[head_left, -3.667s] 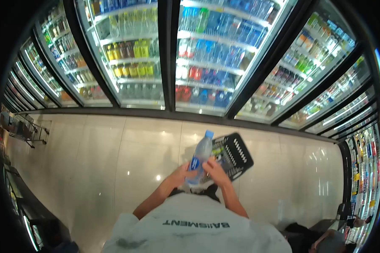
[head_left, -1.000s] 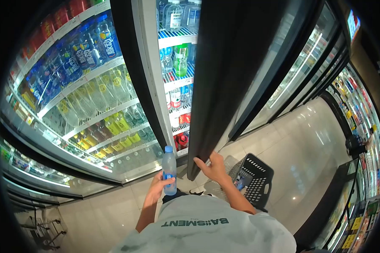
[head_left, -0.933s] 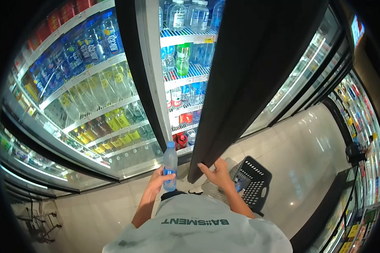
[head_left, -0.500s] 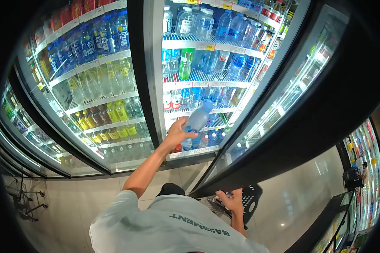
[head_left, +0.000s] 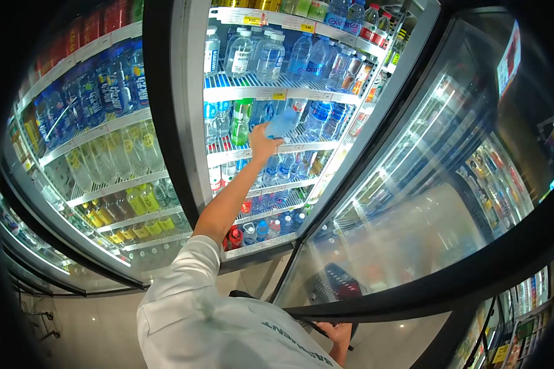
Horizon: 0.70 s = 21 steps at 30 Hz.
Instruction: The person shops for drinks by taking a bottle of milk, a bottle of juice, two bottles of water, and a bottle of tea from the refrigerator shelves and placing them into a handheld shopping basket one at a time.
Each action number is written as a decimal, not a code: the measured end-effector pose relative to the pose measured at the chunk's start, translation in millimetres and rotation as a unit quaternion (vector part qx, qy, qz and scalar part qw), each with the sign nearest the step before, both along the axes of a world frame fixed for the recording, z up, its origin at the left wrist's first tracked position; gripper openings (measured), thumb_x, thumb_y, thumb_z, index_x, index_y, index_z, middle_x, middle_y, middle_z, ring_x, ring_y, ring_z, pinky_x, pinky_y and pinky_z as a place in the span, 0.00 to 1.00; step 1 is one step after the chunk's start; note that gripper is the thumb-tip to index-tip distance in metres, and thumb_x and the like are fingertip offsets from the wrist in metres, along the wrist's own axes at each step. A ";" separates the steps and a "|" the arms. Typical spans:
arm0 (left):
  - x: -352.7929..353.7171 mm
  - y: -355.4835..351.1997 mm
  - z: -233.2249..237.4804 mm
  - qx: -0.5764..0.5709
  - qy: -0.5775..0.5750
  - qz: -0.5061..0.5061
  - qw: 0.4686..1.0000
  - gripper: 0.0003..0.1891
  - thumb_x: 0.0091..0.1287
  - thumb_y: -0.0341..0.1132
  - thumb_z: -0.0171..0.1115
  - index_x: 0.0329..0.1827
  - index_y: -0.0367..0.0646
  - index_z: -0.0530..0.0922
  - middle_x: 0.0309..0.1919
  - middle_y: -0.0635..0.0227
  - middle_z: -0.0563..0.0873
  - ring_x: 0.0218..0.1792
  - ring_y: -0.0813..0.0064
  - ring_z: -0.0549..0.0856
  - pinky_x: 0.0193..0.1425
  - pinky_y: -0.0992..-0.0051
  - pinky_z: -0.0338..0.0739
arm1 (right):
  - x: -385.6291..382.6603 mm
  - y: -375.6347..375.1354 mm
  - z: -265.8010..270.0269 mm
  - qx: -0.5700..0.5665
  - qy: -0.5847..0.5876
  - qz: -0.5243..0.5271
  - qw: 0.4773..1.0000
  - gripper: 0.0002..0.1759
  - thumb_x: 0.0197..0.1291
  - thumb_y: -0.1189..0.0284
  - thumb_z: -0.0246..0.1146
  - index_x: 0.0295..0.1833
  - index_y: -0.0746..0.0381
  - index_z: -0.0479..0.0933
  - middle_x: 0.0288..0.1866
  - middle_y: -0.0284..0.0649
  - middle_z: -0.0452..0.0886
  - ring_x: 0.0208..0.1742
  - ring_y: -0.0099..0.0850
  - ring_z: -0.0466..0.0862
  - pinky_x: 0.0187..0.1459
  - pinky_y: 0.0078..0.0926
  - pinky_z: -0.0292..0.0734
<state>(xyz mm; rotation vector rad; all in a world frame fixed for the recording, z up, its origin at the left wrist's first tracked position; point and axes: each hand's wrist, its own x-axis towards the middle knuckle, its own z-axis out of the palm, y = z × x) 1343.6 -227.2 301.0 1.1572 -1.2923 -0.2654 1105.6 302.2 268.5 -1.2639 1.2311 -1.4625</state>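
My left hand is closed around a pale blue plastic water bottle, tilted with its top up to the right. Behind it, the cooler's third visible shelf carries a bottle with a green label left of the hand and large water bottles to the right. Low in the view, my right hand grips the black-framed edge of the open glass cooler door; its fingers are partly hidden by that frame.
More rows of bottles fill the shelves above and below. A black upright separates the neighbouring closed cooler on the left. Through the door glass shows a dark basket near the floor.
My left hand and the bottle have risen from the lower shelves to the shelf with the green-labelled bottle. The view has shifted, and more of the door's glass shows.
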 end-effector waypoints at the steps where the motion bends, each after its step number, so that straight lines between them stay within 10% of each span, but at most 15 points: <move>1: 1.4 -3.9 2.9 0.052 0.028 -0.003 0.998 0.40 0.34 0.37 0.83 0.58 0.45 0.79 0.55 0.60 0.79 0.57 0.54 0.75 0.63 0.59 0.70 | 2.2 0.1 1.3 0.004 0.007 0.002 1.000 0.15 0.40 0.80 0.77 0.37 0.67 0.83 0.32 0.38 0.85 0.37 0.27 0.83 0.40 0.24 0.76; 7: -5.1 -32.4 16.9 0.152 -0.020 0.046 0.987 0.39 0.36 0.39 0.82 0.58 0.47 0.79 0.59 0.61 0.78 0.58 0.52 0.76 0.58 0.59 0.76 | -10.2 5.3 -19.4 0.038 0.112 0.000 0.993 0.24 0.39 0.62 0.81 0.37 0.66 0.82 0.35 0.38 0.83 0.37 0.33 0.81 0.50 0.32 0.74; 21: -9.7 -54.5 44.7 0.273 0.020 0.127 0.954 0.35 0.42 0.43 0.77 0.56 0.42 0.77 0.58 0.62 0.78 0.61 0.51 0.74 0.57 0.46 0.74 | -18.0 1.6 -43.0 -0.096 0.244 -0.013 0.965 0.24 0.41 0.57 0.79 0.30 0.67 0.80 0.30 0.42 0.81 0.33 0.35 0.80 0.38 0.33 0.74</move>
